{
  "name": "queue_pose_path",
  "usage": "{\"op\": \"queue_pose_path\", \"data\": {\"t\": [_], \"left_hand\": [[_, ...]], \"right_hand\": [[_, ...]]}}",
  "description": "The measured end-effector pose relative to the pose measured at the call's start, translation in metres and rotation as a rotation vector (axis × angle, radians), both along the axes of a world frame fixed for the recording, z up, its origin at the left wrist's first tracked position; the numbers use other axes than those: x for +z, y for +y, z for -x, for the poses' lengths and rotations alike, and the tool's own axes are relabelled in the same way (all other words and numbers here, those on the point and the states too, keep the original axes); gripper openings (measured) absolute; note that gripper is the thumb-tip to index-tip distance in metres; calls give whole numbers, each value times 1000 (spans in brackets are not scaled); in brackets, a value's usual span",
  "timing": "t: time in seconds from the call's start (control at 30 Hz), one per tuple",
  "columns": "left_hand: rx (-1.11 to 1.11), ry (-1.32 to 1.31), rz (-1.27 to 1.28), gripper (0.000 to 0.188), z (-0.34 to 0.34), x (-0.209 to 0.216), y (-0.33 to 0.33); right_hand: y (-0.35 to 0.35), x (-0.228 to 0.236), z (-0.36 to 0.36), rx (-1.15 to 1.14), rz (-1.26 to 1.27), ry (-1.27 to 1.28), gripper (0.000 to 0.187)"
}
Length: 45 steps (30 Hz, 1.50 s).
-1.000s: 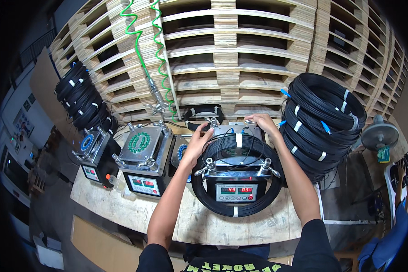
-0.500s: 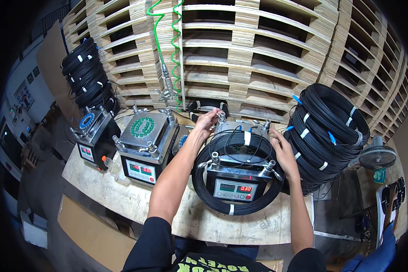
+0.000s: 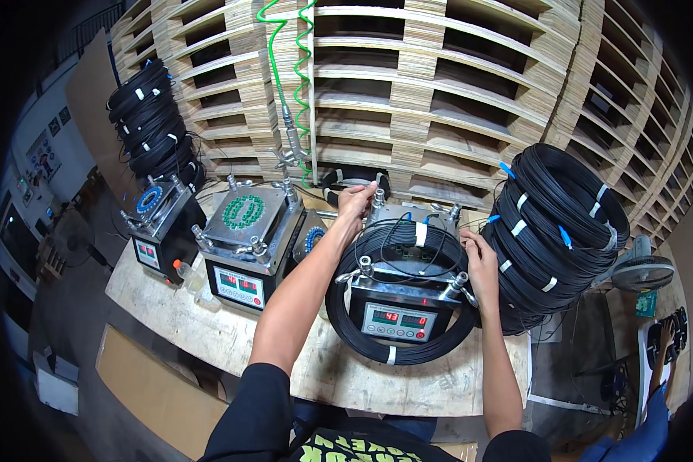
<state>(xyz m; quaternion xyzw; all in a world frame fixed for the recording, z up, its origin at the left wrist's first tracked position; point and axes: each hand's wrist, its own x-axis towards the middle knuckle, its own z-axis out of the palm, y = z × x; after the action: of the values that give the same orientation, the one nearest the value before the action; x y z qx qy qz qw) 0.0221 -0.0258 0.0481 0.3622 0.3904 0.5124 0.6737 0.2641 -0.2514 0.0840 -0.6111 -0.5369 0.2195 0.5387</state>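
Left hand (image 3: 356, 203): fingers bent, at the rear-left post (image 3: 379, 200) of the machine (image 3: 397, 321); grip unclear. Right hand (image 3: 480, 259): loosely curled, beside the coil (image 3: 369, 349); hold unclear. Coil: black, white-tied, around the machine's front. Coil stack (image 3: 547, 250): at right.

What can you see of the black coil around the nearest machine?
The black cable coil is a thick ring of many plastic-looking turns, with white bands at top and bottom. Tilted, it rings the front of the machine, framing the lit panel. Blue connectors show just behind its top. Whether its lower edge touches the bench is unclear.
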Motion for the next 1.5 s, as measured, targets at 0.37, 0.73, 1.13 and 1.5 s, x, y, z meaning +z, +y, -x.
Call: {"op": "queue_pose_path", "data": {"t": [0.37,0.73,1.13,1.5], "left_hand": [[-460,204,-15,106,-18,4,10],[39,375,-589,33,42,43,-76],[201,1123,-1100,21,104,40,-237],[106,1100,-924,29,98,41,-242]], "right_hand": [[-4,2,-1,-32,-5,-17,28],[2,-5,2,-37,-115,-5,26],[5,-13,-8,-28,-132,-31,28],[0,-9,-8,-44,-94,-43,30]]}}
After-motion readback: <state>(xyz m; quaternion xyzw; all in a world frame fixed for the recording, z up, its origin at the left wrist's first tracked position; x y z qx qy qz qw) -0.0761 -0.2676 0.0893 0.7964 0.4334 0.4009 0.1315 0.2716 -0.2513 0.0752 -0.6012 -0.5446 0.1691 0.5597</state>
